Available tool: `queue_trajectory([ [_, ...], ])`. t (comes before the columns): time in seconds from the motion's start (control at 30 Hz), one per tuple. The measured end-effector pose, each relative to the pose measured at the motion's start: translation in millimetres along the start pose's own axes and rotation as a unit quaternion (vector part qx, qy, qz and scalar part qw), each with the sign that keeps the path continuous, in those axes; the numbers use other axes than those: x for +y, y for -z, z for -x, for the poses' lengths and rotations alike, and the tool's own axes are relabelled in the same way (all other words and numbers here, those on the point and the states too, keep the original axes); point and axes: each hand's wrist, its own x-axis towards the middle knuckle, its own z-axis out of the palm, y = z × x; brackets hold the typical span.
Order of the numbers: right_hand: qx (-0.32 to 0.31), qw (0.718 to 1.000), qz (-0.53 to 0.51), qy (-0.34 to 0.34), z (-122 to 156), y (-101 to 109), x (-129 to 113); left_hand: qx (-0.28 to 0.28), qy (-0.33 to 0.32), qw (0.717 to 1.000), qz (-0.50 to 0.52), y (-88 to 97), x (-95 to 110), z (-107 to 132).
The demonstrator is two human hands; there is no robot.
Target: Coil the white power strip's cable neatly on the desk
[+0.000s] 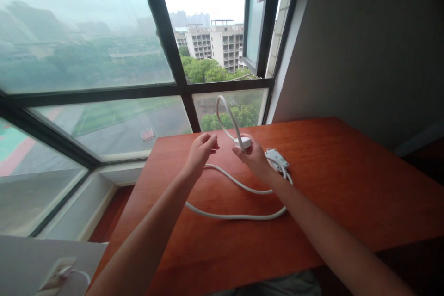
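Gripping a white plastic plug [246, 142] in the right hand [254, 156], above a reddish-brown wooden tabletop [343, 166].
Curling the left hand [204, 145] loosely closed nearby, holding nothing visible; trailing a thick white cable [239, 217] beside a flat white plastic block [277, 159].

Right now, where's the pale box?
Pale box is right of centre in head view, on the table, right of the right hand, by the white cable.

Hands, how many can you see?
2: the left hand, just left of the white plug, and the right hand, holding that plug above the wooden table.
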Motion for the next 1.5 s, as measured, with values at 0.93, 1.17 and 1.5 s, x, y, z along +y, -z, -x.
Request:
queue_trajectory([
  [0.93, -0.049, 0.997, 0.064, 0.003, 15.7, 13.9, -7.8, -0.012, 0.028, 0.995, 0.100, -44.4, -28.8, -3.2],
  [1.17, -0.061, 0.998, -0.004, -0.020, 14.7, 10.2, 0.7, -0.111, 0.116, 0.966, 0.202, -43.0, -20.7, -6.9],
  [1.5, 0.018, 0.994, -0.015, -0.110, 16.4, 2.3, -6.8, -0.085, 0.040, 0.947, 0.309, -47.9, -22.1, 0.9],
])
